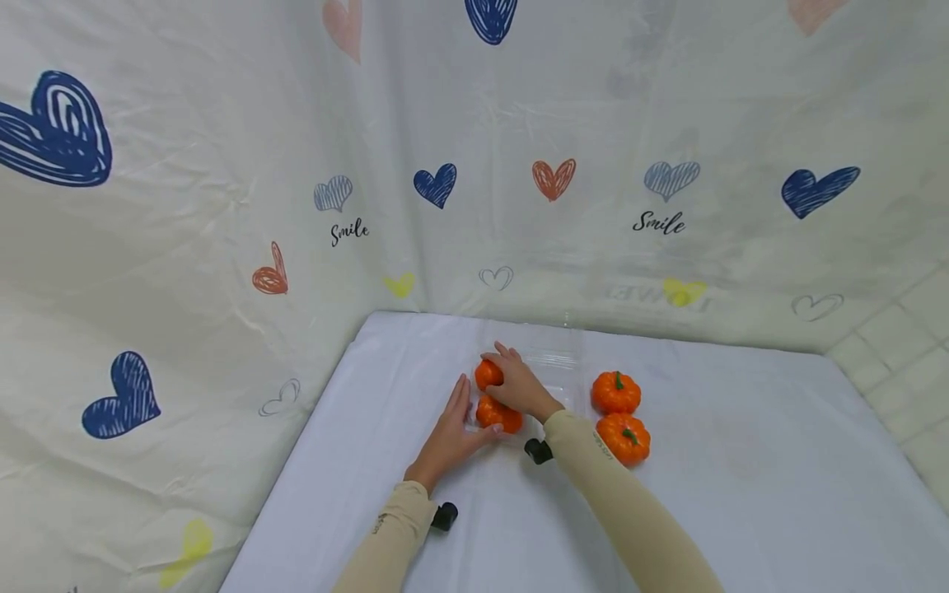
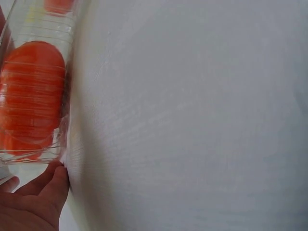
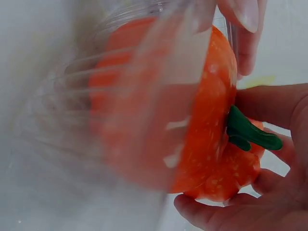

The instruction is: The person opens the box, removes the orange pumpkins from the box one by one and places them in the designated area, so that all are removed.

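A clear plastic container (image 1: 559, 362) with ridged walls stands near the table's back edge. At its left end are two small orange toy pumpkins, the nearer one (image 1: 498, 414) seen through the ridged wall in the right wrist view, its green stem (image 3: 243, 130) showing. My right hand (image 1: 522, 389) grips the farther pumpkin (image 1: 487, 375) between thumb and fingers; in the right wrist view this pumpkin (image 3: 224, 175) is partly hidden behind the nearer one. My left hand (image 1: 451, 438) rests its straight fingers along the container's left side, the thumb at the near side by the nearer pumpkin.
To the right of the container two more orange pumpkins, a far one (image 1: 616, 393) and a near one (image 1: 624, 438), lie on the white-covered table (image 1: 741, 461). The right sleeve (image 1: 604, 469) passes beside the near one. A heart-printed curtain (image 1: 489, 247) hangs behind the table.
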A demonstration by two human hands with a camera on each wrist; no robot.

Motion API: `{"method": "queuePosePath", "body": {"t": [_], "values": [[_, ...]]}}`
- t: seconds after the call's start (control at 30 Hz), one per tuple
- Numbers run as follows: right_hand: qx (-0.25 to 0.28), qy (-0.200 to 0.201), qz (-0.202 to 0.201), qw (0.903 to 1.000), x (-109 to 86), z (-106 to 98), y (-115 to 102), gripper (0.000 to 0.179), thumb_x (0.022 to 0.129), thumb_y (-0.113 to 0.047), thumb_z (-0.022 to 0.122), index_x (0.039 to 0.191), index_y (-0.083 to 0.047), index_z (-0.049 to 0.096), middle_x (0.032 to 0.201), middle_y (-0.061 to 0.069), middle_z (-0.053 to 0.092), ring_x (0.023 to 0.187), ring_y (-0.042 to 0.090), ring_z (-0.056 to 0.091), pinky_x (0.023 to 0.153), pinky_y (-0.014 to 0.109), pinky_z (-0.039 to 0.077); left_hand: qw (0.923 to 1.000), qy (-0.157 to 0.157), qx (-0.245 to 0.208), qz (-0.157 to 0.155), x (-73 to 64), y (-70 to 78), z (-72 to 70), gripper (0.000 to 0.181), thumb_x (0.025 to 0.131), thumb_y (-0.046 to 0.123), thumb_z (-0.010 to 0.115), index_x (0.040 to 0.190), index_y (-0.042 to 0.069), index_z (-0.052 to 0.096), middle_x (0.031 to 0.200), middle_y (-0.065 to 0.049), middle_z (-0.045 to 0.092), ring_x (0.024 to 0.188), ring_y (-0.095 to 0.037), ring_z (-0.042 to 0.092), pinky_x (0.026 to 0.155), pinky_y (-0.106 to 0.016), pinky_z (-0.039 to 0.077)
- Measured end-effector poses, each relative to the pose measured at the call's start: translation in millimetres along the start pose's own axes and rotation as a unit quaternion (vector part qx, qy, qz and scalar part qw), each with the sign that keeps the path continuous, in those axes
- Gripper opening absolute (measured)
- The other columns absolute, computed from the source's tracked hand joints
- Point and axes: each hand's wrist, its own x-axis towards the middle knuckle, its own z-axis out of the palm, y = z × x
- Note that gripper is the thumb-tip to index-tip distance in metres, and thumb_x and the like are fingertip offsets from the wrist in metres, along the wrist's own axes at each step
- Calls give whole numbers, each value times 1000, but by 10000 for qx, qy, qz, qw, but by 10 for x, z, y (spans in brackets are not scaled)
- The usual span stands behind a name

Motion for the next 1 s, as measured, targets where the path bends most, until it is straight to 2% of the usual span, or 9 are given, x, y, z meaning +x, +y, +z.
{"method": "queuePosePath", "body": {"t": [0.3,0.57,0.77,1.0], "values": [[186,91,-115,9997,-36,-95,35,56,100,-7,72,154,-4,56,170,23,33,156,48,29,119,67,33,10000,-63,-37,46,16,8,20,116,94,59,77,172,7,11,180,-2,4,153,-29,42,122,-44,36],[413,178,-160,9989,-70,-207,25,55,102,-7,72,154,-5,55,171,21,33,155,45,32,121,64,32,10000,-16,20,83,10,34,1,113,95,56,77,172,4,12,180,-4,5,161,-29,25,124,-47,32],[525,335,-258,9977,-100,-274,21,55,102,-8,72,154,-5,55,170,22,36,150,45,42,120,62,37,10000,23,66,19,7,19,8,114,94,58,77,172,5,13,180,-2,5,161,-28,25,125,-47,30],[606,558,-239,9963,-166,-347,28,56,102,-10,75,154,-8,56,167,21,40,149,44,44,119,60,39,9999,1,108,-122,22,4,22,116,93,62,77,173,9,11,180,3,3,160,-25,27,124,-43,32]]}}
